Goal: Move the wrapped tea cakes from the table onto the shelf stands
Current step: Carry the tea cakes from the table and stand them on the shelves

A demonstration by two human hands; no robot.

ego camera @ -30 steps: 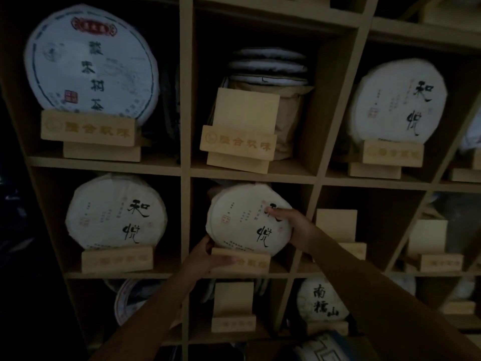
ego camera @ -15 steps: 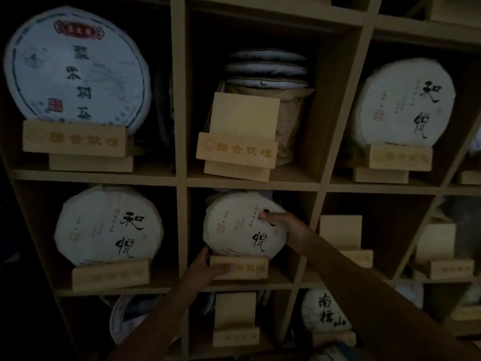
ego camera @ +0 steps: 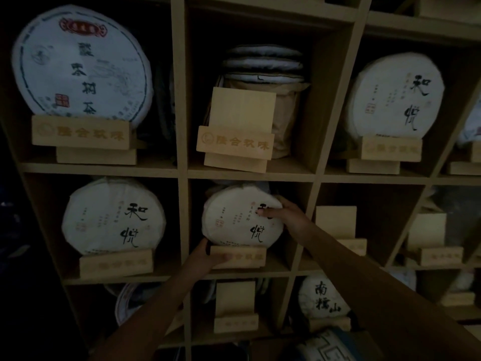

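A white wrapped tea cake (ego camera: 234,217) with black brush characters stands upright on a wooden stand (ego camera: 242,256) in the middle cubby of the dim shelf. My right hand (ego camera: 286,216) grips its right edge, thumb across the front. My left hand (ego camera: 205,259) holds the stand's left end, just below the cake. Other wrapped tea cakes sit on stands: a large one (ego camera: 80,66) at the top left, one (ego camera: 112,217) in the left cubby, and one (ego camera: 395,97) at the top right.
Stands without cakes are in the top middle cubby (ego camera: 236,142), the cubby to the right (ego camera: 338,225), the far right (ego camera: 432,241) and the cubby below (ego camera: 235,306). A paper-wrapped stack of cakes (ego camera: 265,82) sits behind the top middle stand. Shelf dividers (ego camera: 182,178) frame each cubby.
Both hands stay on the cake and its stand. The view has shifted slightly upward and the cake sits a little straighter on the stand.
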